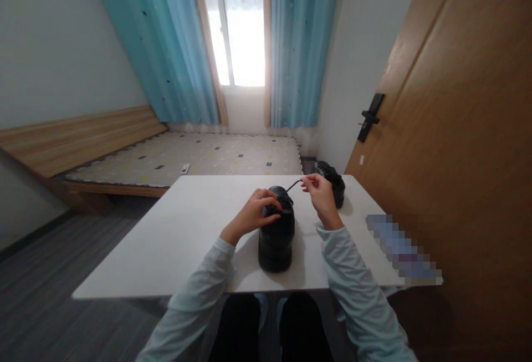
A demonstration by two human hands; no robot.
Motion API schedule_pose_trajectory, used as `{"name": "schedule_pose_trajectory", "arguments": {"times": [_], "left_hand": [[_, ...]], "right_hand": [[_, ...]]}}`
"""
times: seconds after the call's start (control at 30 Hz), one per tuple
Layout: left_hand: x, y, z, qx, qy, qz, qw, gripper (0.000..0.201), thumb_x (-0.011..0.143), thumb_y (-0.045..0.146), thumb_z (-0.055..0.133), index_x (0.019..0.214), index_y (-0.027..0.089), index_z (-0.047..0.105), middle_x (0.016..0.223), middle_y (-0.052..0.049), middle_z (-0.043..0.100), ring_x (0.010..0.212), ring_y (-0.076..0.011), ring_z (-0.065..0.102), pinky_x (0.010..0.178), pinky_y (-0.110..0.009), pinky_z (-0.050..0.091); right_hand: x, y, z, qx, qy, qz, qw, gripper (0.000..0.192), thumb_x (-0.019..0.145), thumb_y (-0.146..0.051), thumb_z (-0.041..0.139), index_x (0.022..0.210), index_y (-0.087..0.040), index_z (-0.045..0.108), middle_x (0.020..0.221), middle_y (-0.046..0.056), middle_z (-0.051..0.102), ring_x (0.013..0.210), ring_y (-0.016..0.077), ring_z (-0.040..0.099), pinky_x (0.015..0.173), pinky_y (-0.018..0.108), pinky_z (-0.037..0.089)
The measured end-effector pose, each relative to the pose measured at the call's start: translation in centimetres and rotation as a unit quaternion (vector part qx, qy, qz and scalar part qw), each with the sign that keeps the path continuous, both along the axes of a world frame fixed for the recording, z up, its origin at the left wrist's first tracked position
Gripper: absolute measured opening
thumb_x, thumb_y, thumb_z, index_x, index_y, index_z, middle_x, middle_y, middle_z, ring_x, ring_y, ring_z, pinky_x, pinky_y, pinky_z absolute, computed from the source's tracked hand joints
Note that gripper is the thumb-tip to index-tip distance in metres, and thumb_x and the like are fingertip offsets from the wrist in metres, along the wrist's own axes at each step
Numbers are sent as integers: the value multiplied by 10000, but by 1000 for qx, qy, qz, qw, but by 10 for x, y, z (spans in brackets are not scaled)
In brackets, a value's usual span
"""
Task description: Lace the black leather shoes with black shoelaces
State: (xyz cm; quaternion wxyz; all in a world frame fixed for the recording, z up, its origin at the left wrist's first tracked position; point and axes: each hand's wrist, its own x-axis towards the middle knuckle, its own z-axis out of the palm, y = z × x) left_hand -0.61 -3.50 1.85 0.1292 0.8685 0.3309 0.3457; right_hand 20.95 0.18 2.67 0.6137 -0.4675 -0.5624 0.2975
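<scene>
A black shoe (276, 240) stands upright on the white table with its heel toward me and its toe pointing away. My left hand (261, 210) lies over its upper from the left, fingers curled at the opening and the laces. Between the thumb and fingers of my right hand (319, 191), a black shoelace (293, 185) is pinched. That lace runs taut, slanting up from the shoe to the right. Behind my right hand sits a second black shoe (337, 187), partly hidden by the hand.
The white table (174, 245) spans the space in front of me. A blurred-out flat bluish item (401, 248) lies at its right edge. Beyond is a bed (224, 154) with a small white object (185, 168) on it. A wooden door (465, 129) stands at the right.
</scene>
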Motion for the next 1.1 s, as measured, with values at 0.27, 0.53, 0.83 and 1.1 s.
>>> {"name": "schedule_pose_trajectory", "arguments": {"times": [0.27, 0.53, 0.83, 1.1], "left_hand": [[2, -1, -2, -3, -57, -10, 998, 77, 737, 208, 715, 777, 178, 655, 1022, -66, 576, 1012, -206, 543, 912, -375, 458], [3, 0, -2, -32, -118, -98, 988, 79, 755, 217, 714, 771, 168, 654, 918, -66, 666, 1020, -200, 618, 924, -347, 476], [0, 3, -3, 5, -58, -83, 995, 92, 789, 267, 681, 787, 179, 654, 893, -61, 662, 1000, -200, 577, 914, -363, 449], [-1, 3, -5, -6, -41, -65, 997, 101, 791, 280, 678, 807, 186, 644, 922, -55, 648, 984, -195, 552, 905, -351, 439]], "right_hand": [[8, -1, 6, 11, 90, -35, 995, 342, 707, -502, 632, 749, -171, 556, 763, 47, 638, 641, 133, 577, 543, 256, 494], [9, -2, 8, 29, 169, 12, 985, 322, 727, -468, 660, 750, -176, 526, 782, 40, 674, 634, 111, 599, 556, 233, 500], [5, -6, 10, 37, 203, 94, 974, 382, 759, -555, 624, 777, -219, 443, 648, -12, 650, 632, 135, 630, 680, 303, 527], [10, -15, 17, -4, -17, 109, 994, 320, 680, -461, 710, 672, -162, 596, 475, -62, 443, 430, 67, 381, 417, 210, 302]]}}
